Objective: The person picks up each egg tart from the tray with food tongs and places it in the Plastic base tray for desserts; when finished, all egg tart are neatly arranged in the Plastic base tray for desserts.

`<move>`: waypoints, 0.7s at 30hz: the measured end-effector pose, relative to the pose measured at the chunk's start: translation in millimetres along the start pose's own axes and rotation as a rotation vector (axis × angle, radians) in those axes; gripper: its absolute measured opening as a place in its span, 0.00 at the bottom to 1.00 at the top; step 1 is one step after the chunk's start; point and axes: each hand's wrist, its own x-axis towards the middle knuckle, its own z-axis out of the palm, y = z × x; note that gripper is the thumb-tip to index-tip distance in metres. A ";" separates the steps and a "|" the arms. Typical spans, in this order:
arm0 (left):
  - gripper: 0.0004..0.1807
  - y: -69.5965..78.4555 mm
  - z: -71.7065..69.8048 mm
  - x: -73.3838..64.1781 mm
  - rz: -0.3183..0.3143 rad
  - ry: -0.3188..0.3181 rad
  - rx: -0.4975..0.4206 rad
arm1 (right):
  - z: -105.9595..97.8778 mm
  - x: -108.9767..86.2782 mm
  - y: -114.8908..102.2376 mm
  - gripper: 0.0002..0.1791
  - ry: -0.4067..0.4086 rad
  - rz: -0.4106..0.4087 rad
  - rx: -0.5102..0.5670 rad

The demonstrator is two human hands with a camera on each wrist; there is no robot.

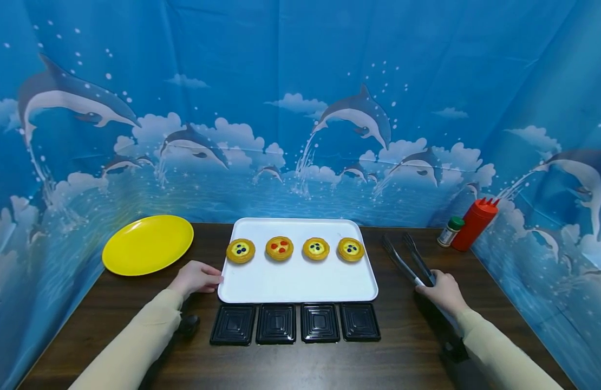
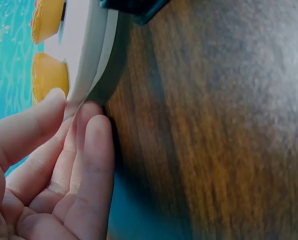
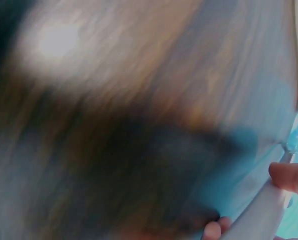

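Observation:
A white tray [image 1: 299, 281] bears a row of several egg tarts: one with red pieces [image 1: 279, 248], the others, such as the leftmost tart [image 1: 240, 251], with dark blue berries. My left hand [image 1: 197, 277] pinches the tray's left edge. In the left wrist view the thumb [image 2: 54, 102] is at the rim beside a tart, and the fingers lie under the edge. Right of the tray, my right hand [image 1: 444, 292] grips the handle end of metal tongs [image 1: 407, 269], whose arms are spread and point away from me. The right wrist view shows the thumb [image 3: 289, 177] on one tong arm.
Several black square plastic trays [image 1: 233, 325] line up along the white tray's near edge. A yellow plate [image 1: 148, 245] lies at the back left. At the back right stand a green-capped shaker [image 1: 450, 232] and a red squeeze bottle [image 1: 476, 225], close to the dolphin-print curtain [image 1: 300, 108].

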 end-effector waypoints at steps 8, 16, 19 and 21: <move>0.14 1.5 6.5 1.0 0.016 0.035 0.050 | 0.3 -0.5 14.5 0.37 0.019 -0.034 0.023; 0.14 3.2 5.8 -0.7 0.054 0.041 0.126 | -7.9 -7.8 15.0 0.36 0.045 -0.066 0.099; 0.12 7.5 5.3 -3.1 0.071 0.045 0.189 | -11.4 -10.0 14.0 0.40 0.046 -0.094 0.079; 0.12 10.6 5.4 -5.0 0.085 0.047 0.231 | -13.6 -10.9 14.6 0.43 0.039 -0.108 0.069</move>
